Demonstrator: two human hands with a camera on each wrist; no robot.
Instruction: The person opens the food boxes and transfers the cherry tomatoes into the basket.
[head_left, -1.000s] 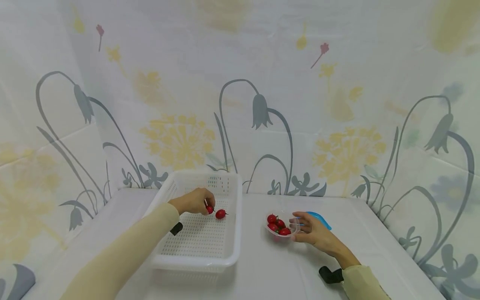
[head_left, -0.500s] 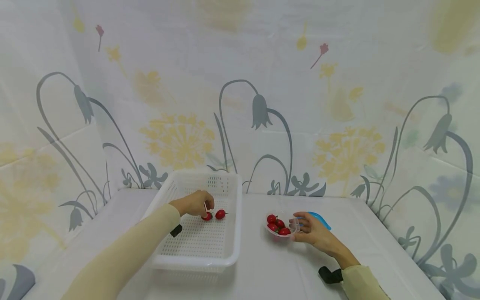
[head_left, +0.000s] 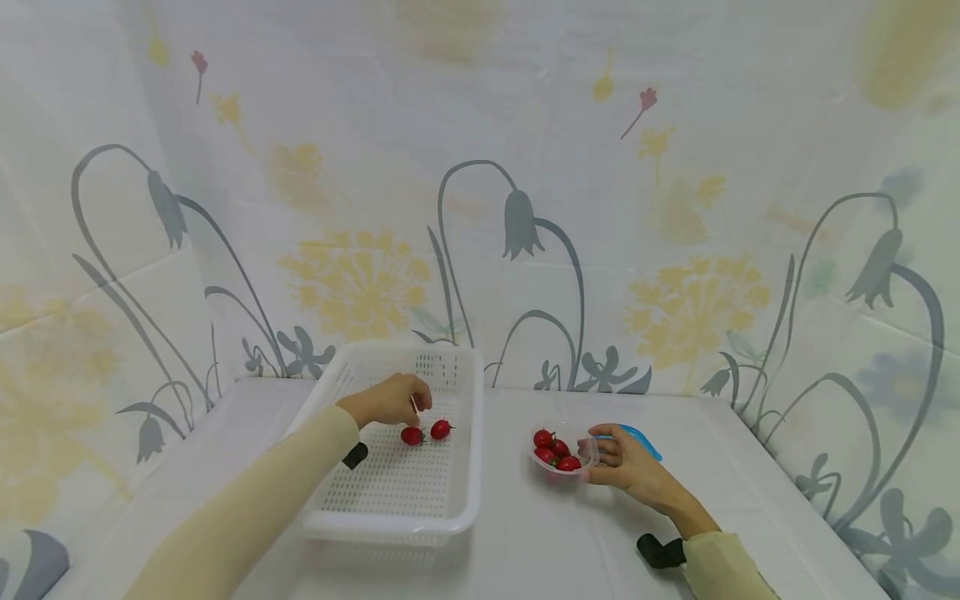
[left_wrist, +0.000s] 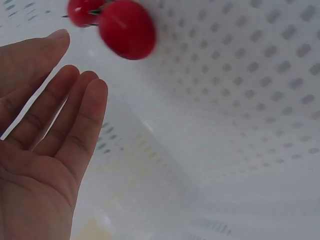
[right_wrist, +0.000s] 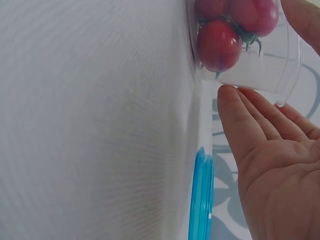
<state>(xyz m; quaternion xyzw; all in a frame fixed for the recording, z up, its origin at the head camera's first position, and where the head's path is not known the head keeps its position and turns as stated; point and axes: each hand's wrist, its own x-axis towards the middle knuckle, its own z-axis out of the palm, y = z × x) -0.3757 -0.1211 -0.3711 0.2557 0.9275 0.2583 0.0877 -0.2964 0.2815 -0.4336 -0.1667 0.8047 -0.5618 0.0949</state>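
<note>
In the head view, right of centre, the right hand (head_left: 630, 468) hides part of a blue plastic piece (head_left: 642, 441). In the left wrist view, the left and bottom edges crop the left hand (left_wrist: 42, 155); the top edge clips a blurred tomato (left_wrist: 129, 32). At upper right in the right wrist view, the clear container (right_wrist: 267, 72) runs out of frame.
</note>
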